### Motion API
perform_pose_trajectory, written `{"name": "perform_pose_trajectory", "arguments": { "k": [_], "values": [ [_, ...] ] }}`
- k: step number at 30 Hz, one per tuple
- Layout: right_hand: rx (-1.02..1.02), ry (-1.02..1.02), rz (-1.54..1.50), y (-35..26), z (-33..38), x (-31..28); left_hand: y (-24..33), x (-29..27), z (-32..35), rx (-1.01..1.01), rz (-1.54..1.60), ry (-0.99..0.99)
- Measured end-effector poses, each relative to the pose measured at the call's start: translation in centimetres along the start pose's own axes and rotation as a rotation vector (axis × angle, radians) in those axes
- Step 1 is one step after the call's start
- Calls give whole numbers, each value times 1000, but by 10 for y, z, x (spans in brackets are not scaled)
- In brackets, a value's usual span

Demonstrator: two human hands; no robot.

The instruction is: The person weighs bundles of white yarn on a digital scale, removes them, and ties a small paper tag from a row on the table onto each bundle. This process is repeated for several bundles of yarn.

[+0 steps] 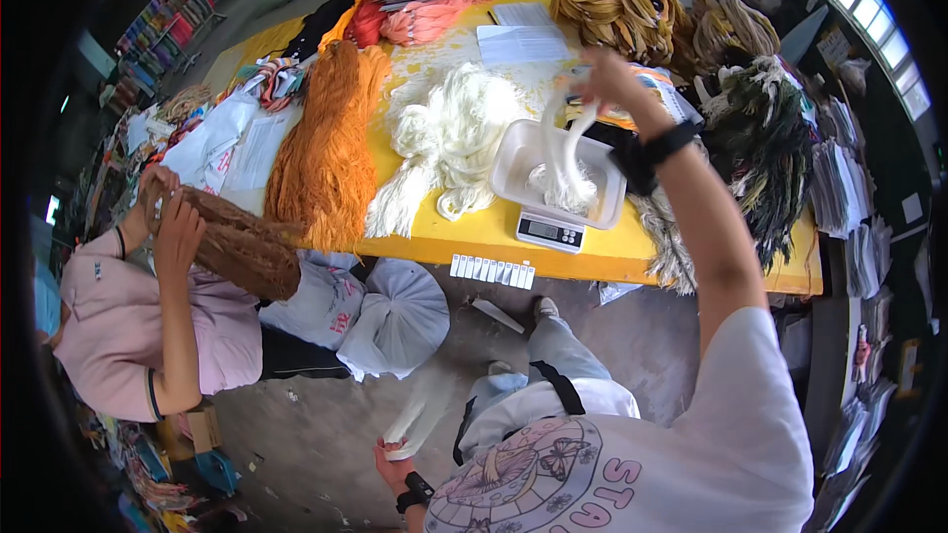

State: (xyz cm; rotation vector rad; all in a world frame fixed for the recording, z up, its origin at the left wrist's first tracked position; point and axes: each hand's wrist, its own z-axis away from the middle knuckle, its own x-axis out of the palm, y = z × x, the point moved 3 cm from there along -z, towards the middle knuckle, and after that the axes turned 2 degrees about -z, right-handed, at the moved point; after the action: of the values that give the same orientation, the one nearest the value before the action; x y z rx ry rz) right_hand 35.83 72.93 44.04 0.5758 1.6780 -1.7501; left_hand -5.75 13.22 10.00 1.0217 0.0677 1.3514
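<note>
Far left: brown yarn bundle [247, 247] is held up by the hands [180, 229] of a co-worker in a pink shirt [222, 321]. Right of that, orange yarn [326, 153] is laid along the yellow table [427, 235], ends at the near edge. Plastic bags [395, 316] are set below, on the floor side.

Left hand [395, 469]: low, near side, well apart from the table. Fingers closed on a pale strand [425, 410]; strand is blurred, so its far end can't be told.

Middle: loose white yarn pile [454, 128] is spread on the table, just left of a white tub [609, 195]. Tub is seated on a small scale [551, 233], display facing the near edge. White yarn loop [565, 153] is dropped into the tub at its lower end; upper end is gripped by the right hand [607, 84], raised above the tub's far side. Exact finger pose can't be told, motion blur.

Right: golden yarn [617, 10] is heaped far, dark yarn [755, 158] draped nearer.

Step in hand, as judged: white yarn being handled at the scale. Steady right-hand control seems called for, strands kept inside the rim, tub not bumped.
</note>
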Motion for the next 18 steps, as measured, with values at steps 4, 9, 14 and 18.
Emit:
{"name": "perform_pose_trajectory", "arguments": {
  "k": [4, 9, 14, 18],
  "values": [
    [331, 123, -704, 150, 35, 57, 17, 93, 3, -45, 95, -116],
    [558, 148, -1235, 270, 93, 95, 43, 177, 1, -57, 155, -309],
    [616, 214, -1659, 313, 121, 132, 63, 266, 9, -57, 347, -322],
    [681, 230, -1731, 325, 139, 147, 68, 289, 4, -140, 290, -396]
  ]
}}
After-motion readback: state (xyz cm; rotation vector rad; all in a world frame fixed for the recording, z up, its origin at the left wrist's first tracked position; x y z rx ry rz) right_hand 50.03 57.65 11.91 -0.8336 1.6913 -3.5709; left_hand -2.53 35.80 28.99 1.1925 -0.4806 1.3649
